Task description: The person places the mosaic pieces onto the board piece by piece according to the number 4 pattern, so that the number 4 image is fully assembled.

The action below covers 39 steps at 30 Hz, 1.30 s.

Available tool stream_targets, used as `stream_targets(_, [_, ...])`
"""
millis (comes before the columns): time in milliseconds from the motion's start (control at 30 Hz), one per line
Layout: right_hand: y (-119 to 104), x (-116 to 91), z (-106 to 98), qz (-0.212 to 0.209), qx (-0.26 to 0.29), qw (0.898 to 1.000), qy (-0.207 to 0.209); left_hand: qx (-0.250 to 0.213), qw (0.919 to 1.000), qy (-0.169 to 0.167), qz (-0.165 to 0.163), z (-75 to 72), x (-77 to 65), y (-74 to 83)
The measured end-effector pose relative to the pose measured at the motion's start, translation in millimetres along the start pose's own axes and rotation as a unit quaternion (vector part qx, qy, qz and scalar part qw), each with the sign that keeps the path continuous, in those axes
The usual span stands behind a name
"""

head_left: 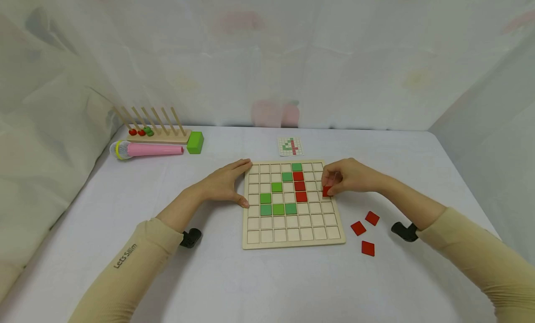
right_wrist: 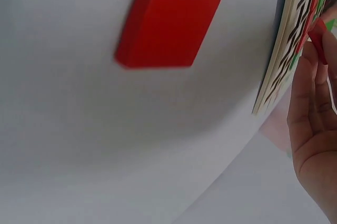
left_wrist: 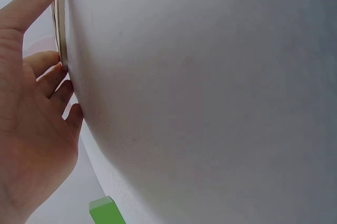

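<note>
A wooden grid board (head_left: 296, 235) lies flat on the white table, with several green tiles (head_left: 277, 209) and a column of three red tiles (head_left: 300, 186) in its squares. Between thumb and fingers my right hand (head_left: 353, 176) pinches a red square tile (head_left: 327, 191), over the board's right edge. The right wrist view shows this pinched tile (right_wrist: 318, 40) tilted, above the board (right_wrist: 274, 74). My left hand (head_left: 223, 184) touches the board's left edge, thumb and fingers spread apart. In the left wrist view, the left fingers (left_wrist: 50, 79) are at the board's side.
Three loose red tiles, among them a front one (head_left: 368, 248), lie right of the board. Behind it is a small pattern card (head_left: 290, 146). At the back left are a pegged wooden rack (head_left: 167, 138) with beads, a pink toy microphone (head_left: 154, 149) and a green block (head_left: 195, 142).
</note>
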State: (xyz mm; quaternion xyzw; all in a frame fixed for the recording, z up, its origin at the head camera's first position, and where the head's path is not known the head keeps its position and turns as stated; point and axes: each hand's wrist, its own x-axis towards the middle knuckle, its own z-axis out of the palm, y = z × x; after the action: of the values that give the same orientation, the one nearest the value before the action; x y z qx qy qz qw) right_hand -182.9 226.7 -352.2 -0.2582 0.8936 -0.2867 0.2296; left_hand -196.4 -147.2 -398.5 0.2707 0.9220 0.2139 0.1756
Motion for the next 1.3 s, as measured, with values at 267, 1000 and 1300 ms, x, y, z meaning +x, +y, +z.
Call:
stream_targets(267, [-11, 6, 11, -0.010, 0.029, 1.000, 0.001, 0.002, 1.0000, 0.003, 0.005, 0.7, 0.2, -0.9])
stream_targets(1000, [-35, 18, 31, -0.016, 0.045, 0.999, -0.016, 0.002, 1.0000, -0.001, 0.000, 0.8, 0.7, -1.6])
stream_targets(1300, [-37, 20, 37, -0.019, 0.045, 0.999, -0.020, 0.002, 1.0000, -0.003, 0.001, -0.3, -0.1, -0.3])
